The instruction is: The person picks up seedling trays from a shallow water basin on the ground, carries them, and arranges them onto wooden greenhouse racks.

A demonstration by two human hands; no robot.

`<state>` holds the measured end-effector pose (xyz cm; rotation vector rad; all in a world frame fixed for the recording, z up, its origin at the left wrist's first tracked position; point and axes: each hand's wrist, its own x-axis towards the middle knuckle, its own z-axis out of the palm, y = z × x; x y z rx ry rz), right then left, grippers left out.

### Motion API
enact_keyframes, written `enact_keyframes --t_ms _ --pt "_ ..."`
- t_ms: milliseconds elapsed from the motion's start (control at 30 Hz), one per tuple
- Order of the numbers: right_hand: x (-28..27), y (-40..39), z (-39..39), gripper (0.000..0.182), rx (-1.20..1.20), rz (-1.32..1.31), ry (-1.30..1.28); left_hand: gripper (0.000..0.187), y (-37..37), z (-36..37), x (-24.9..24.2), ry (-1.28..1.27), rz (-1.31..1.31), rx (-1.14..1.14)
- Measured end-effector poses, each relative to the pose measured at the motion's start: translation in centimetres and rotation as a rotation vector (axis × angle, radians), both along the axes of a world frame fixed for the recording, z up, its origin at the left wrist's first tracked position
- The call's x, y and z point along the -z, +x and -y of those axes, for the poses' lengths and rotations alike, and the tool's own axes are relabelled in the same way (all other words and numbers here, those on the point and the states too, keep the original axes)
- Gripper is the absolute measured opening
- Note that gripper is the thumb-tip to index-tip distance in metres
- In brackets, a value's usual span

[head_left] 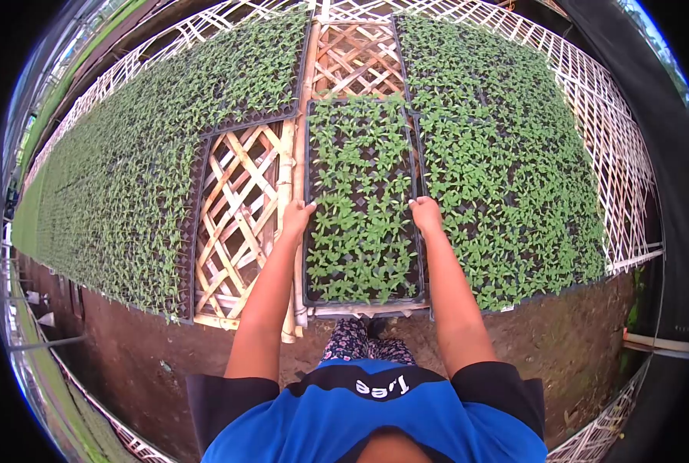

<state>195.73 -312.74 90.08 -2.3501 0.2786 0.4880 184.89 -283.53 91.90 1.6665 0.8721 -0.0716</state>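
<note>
A black seedling tray [308,255] full of small green plants lies lengthwise in front of me on the lattice bench. My left hand [298,216] is closed on its left rim, about halfway along. On the opposite rim, my right hand [426,214] grips the tray with the fingers curled over the edge. Leafy seedlings [360,185] stand in rows between my two hands. The fingertips are partly hidden behind the rim and leaves.
Bamboo lattice [238,201] shows to the left of the tray, and more lattice [358,58] beyond its far end. Other seedling beds fill the left [128,170] and right [506,185]. White lattice [599,147] edges the right side. Brown soil [159,347] lies below the bench.
</note>
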Motion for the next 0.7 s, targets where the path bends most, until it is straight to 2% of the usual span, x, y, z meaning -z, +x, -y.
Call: enact_keyframes --t_ms 33,67,167,200,267,333,467,500,533,700 --pt "-2.0 -0.4 -0.7 0.036 0.023 0.001 -0.06 0.024 0.3 -0.1 0.5 0.139 0.016 0.047" --pt "-1.5 -0.4 -1.0 0.039 0.043 -0.01 -0.023 0.026 0.4 0.1 1.2 0.138 0.03 0.036" --pt "-2.5 -1.6 -2.1 0.04 0.073 0.192 -0.018 0.032 0.4 1.1 1.1 0.172 0.129 0.023" --pt "-1.8 -1.7 -2.2 0.035 0.064 0.281 0.016 0.031 0.4 1.6 0.5 0.239 0.128 0.027" --pt "-4.0 -2.2 -2.6 0.031 0.008 0.462 0.036 0.027 0.6 3.0 -1.4 0.384 0.189 0.05" --pt "-4.9 -2.1 -3.0 0.026 -0.047 0.649 0.146 0.024 1.3 3.6 -3.1 0.512 0.329 0.059" --pt "-7.0 -0.2 -3.8 0.024 -0.041 0.687 0.184 0.02 3.9 2.8 -4.2 0.581 0.374 0.072" --pt "-7.2 0.9 -3.9 0.024 -0.056 0.705 0.187 0.019 5.0 2.5 -4.7 0.523 0.357 0.063" --pt "-8.6 1.9 -4.5 0.024 -0.015 0.617 0.211 0.019 6.3 2.0 -4.6 0.546 0.395 0.069" --pt "-7.9 11.5 -7.3 0.023 -0.021 0.713 0.219 0.021 15.6 -1.3 -4.9 0.577 0.455 0.079"
